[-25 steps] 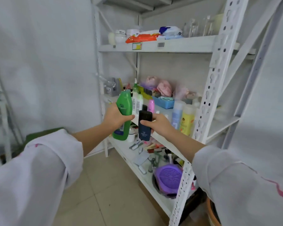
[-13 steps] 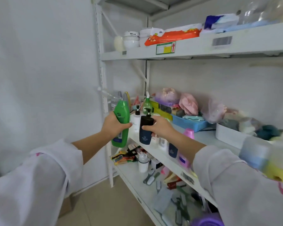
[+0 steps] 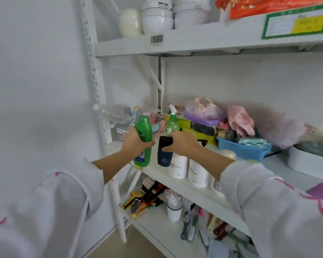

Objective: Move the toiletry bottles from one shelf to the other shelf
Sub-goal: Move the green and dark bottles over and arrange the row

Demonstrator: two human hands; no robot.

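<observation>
Left hand: the left hand has its grip clamped round the waist of the green bottle, thumb across the front, bottle upright.
Right hand: the right hand has its grip clamped on the upper part of the dark bottle, fingers over the cap end, bottle upright.
Position of bottles: both are held side by side, close but not touching, at the left end of the middle shelf. Whether their bases rest on the shelf or hang just above its front edge cannot be told.
Other bottles: two white bottles stand on the middle shelf just right of the dark bottle; a green spray bottle stands behind the hands.
Other shelves: the top shelf carries stacked bowls; the lower shelf carries brushes, a cup and assorted small items.
Step in hand, as judged: two bottles in carry at the middle shelf, either about to be set down there or lifted clear. The frames do not settle which.
Next move, as judged: if placing, lower both bases flat onto bare shelf left of the white bottles, then loosen each grip in turn. If lifting, raise both clear of the shelf edge.
Risk: the spot is crowded; a tilted bottle could knock the white bottles.
</observation>
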